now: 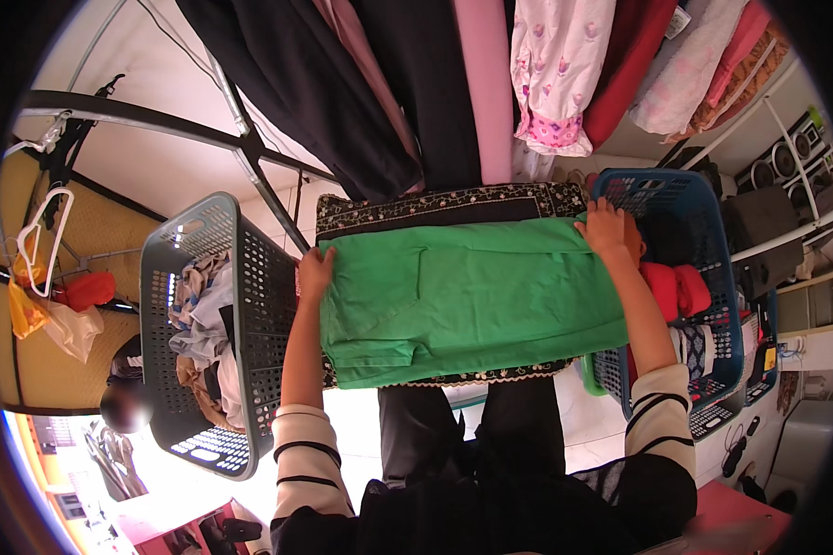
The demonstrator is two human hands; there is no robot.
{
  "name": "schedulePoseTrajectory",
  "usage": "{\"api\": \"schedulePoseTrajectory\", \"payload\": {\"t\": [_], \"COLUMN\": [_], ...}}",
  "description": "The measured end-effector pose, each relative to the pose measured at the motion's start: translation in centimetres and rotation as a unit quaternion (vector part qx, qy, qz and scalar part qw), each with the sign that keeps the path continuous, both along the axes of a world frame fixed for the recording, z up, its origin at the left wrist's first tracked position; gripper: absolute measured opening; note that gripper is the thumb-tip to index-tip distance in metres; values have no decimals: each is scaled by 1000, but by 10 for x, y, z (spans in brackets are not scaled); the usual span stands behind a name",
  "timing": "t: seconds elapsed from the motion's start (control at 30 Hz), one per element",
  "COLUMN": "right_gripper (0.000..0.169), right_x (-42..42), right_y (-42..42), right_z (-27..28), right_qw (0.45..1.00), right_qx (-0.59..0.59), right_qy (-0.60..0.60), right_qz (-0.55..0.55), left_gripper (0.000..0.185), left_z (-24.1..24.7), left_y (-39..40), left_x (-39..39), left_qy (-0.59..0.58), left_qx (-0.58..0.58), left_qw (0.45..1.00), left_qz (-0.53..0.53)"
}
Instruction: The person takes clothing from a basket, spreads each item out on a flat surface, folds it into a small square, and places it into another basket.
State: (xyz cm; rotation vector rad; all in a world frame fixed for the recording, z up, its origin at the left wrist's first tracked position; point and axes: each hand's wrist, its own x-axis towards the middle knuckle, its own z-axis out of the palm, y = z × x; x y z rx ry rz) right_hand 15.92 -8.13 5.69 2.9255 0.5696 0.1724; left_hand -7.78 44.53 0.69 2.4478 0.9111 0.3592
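A green cloth garment (486, 298), which looks like folded trousers, lies lengthwise across a black floral-patterned cloth (451, 201) in front of me. My left hand (315, 272) grips its left end, thumb on top. At the far right corner, my right hand (611, 227) holds the edge, its thumb on the fabric and its fingers over the rim. Creases and a pocket-like seam run along the green fabric. What supports the black cloth is hidden.
Left stands a grey plastic basket (267, 326) of crumpled clothes; right, a blue basket (656, 184) with rolled red cloth (673, 291). Garments (482, 90) hang overhead at the far side. A black metal frame (250, 149) and a white hanger (41, 239) are at left.
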Motion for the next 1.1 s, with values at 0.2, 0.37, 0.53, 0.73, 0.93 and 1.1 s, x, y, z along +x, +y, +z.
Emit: {"api": "schedulePoseTrajectory", "payload": {"t": [0.2, 0.37, 0.53, 0.73, 0.93, 1.1], "right_gripper": [55, 47, 33, 28, 30, 32], "right_x": [6, 32, 64, 60, 63, 52], "right_y": [19, 0, -26, -18, -35, -26], "right_z": [15, -25, -37, -30, -42, -24], "right_qw": [992, 960, 788, 708, 760, 882], "right_qx": [-31, 185, 559, 658, 618, 447], "right_qy": [111, 184, 165, 152, 132, 80], "right_qz": [-55, -102, -199, -206, -150, -127], "left_gripper": [25, 20, 33, 48, 58, 57], "left_z": [-1, -10, -19, -12, -1, -17], "left_y": [28, 34, 37, 44, 52, 43], "left_x": [13, 21, 18, 26, 31, 25], "left_qy": [-185, -177, -162, -76, -63, -134], "left_qx": [-348, -429, -300, -206, -275, -321], "left_qw": [914, 879, 928, 970, 957, 936], "left_qz": [96, 106, 151, 107, 69, 52]}}
